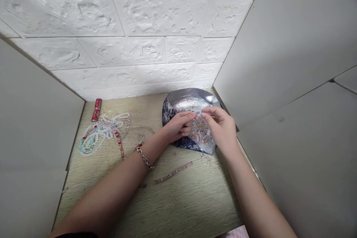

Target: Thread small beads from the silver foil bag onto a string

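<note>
Above a silver-lined container (185,98) with a dark blue patterned outside, my two hands work close together. My left hand (180,125) has thumb and forefinger pinched, its other fingers curled in; a chain bracelet (144,158) circles that wrist. Facing it, my right hand (222,126) pinches with thumb and forefinger. Whatever sits between the fingertips is too small to name. Many loose pink, clear and coloured beads (203,130) lie inside the container below. A short strand of pinkish and grey beads (174,173) rests on the table in front.
Tangled bead strands (97,135) in white, red and pale blue lie on the left of the wooden table (192,200). Behind them are red cylinders (96,109). Fine thread (210,161) lies by the container. A white brick wall (139,52) and side panels enclose the table.
</note>
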`<state>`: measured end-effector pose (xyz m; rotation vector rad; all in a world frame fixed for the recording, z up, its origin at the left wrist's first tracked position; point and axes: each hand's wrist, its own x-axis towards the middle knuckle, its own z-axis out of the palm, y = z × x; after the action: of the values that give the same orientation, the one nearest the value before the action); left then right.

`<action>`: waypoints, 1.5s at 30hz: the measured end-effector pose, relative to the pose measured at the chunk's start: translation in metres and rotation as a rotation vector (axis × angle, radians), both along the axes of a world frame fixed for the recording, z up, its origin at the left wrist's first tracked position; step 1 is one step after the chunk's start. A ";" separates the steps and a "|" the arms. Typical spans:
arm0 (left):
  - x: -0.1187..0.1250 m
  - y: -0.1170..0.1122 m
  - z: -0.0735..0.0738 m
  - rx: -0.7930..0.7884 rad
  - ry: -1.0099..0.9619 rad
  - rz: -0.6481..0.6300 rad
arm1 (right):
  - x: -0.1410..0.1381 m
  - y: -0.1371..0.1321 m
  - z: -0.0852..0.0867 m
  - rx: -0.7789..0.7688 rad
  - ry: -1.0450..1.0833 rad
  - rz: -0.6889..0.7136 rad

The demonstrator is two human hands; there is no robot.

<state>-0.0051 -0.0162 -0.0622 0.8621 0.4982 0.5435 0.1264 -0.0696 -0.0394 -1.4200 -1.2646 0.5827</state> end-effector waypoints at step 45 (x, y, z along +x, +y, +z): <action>0.000 0.002 -0.003 0.095 0.084 -0.044 | 0.007 -0.004 -0.001 -0.070 -0.276 0.133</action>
<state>-0.0047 -0.0141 -0.0649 0.9881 0.5318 0.4949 0.1329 -0.0741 -0.0407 -1.5203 -1.5803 0.5369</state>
